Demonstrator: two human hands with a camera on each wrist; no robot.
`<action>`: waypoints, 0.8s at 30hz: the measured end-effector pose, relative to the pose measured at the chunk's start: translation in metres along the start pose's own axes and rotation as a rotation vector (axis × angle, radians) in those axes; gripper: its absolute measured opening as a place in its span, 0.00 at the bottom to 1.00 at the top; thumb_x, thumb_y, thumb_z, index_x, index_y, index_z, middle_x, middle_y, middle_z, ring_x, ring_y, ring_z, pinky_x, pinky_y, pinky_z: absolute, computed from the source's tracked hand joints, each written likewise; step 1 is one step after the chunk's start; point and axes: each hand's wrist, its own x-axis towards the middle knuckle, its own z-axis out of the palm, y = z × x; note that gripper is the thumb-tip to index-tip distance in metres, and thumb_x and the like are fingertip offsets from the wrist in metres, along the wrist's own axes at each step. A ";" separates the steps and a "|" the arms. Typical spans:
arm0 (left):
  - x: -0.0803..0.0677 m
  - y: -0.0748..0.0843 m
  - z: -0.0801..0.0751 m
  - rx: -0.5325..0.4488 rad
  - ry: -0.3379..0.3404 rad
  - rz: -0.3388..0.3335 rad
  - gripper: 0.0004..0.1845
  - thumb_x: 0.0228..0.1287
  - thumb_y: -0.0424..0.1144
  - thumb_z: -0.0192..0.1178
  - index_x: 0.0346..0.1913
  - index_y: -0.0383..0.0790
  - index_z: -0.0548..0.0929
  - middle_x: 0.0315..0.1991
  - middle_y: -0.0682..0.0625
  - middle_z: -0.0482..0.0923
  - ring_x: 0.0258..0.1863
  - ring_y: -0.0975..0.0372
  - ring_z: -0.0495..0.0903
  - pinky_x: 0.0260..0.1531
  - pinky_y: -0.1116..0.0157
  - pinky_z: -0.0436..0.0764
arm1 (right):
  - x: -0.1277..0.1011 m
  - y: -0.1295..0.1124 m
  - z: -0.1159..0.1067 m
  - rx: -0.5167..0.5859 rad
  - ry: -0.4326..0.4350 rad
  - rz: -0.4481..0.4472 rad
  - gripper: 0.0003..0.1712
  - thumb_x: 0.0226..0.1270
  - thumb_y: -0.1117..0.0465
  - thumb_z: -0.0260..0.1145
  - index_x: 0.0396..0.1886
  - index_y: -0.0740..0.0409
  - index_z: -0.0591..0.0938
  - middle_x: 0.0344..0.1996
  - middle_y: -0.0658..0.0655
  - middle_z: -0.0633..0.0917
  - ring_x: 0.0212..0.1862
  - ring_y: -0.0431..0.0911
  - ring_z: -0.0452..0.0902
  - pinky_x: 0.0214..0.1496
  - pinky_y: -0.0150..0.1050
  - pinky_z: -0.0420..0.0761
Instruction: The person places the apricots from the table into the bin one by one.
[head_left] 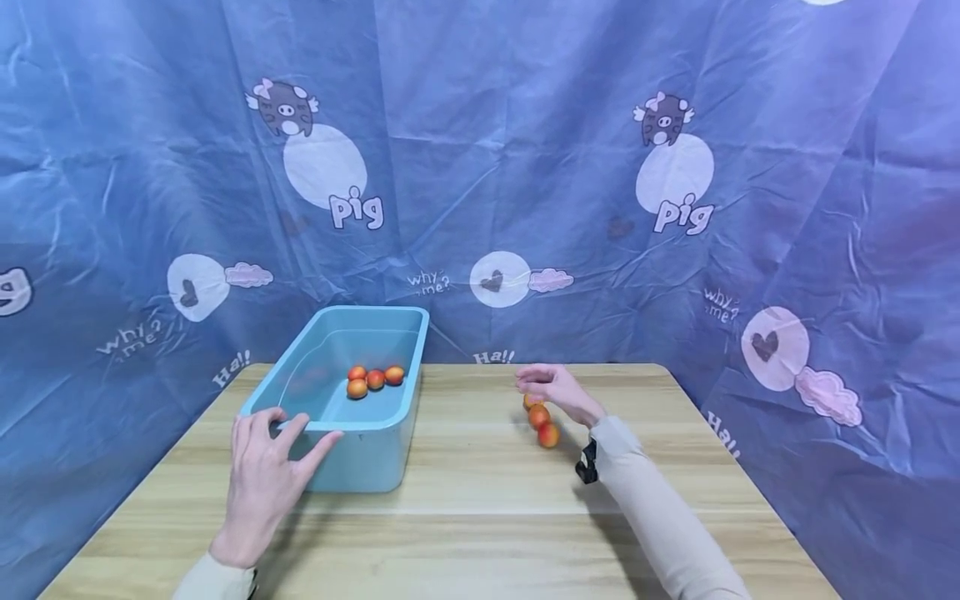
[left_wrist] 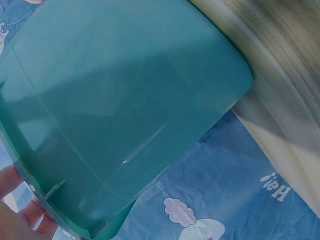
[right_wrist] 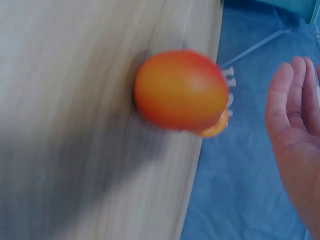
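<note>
A light blue plastic tub [head_left: 375, 458] stands on the left of the wooden table [head_left: 480, 517]; it fills the left wrist view as tub [left_wrist: 120, 110]. Several orange-red fruits [head_left: 375, 379] lie inside it at the far end. My left hand [head_left: 288, 429] rests on the tub's near rim with fingers spread and thumb outside the wall; its fingertips [left_wrist: 20, 210] show at the rim. Three more fruits [head_left: 540, 417] lie in a row right of centre. My right hand [head_left: 536, 383] hovers just above them, fingers relaxed and empty. Up close, one fruit [right_wrist: 180, 90] sits beside the fingers [right_wrist: 295, 115].
A blue printed cloth [head_left: 570, 167] hangs behind and around the table. The table's far edge [head_left: 592, 365] runs just behind the loose fruits. Bare wood [head_left: 480, 467] lies between the tub and the fruits and along the front.
</note>
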 end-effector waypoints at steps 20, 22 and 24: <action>0.007 -0.007 0.002 -0.018 -0.001 0.002 0.38 0.58 0.70 0.58 0.37 0.31 0.85 0.37 0.29 0.72 0.39 0.38 0.67 0.48 0.40 0.62 | -0.032 0.024 -0.048 -0.022 -0.087 0.207 0.29 0.68 0.69 0.62 0.67 0.70 0.68 0.62 0.73 0.73 0.58 0.56 0.76 0.61 0.54 0.74; 0.006 -0.007 0.003 -0.014 -0.011 -0.002 0.38 0.58 0.70 0.58 0.37 0.32 0.85 0.38 0.29 0.72 0.40 0.37 0.68 0.49 0.39 0.62 | -0.035 0.028 -0.050 -0.013 -0.106 0.226 0.30 0.68 0.69 0.62 0.68 0.69 0.67 0.63 0.71 0.73 0.56 0.52 0.78 0.60 0.52 0.76; 0.003 -0.006 0.003 -0.008 -0.015 -0.005 0.38 0.58 0.70 0.58 0.37 0.32 0.84 0.39 0.30 0.72 0.40 0.38 0.67 0.49 0.39 0.61 | -0.036 0.032 -0.052 -0.015 -0.140 0.224 0.31 0.68 0.69 0.62 0.69 0.68 0.66 0.63 0.71 0.72 0.54 0.49 0.80 0.58 0.51 0.78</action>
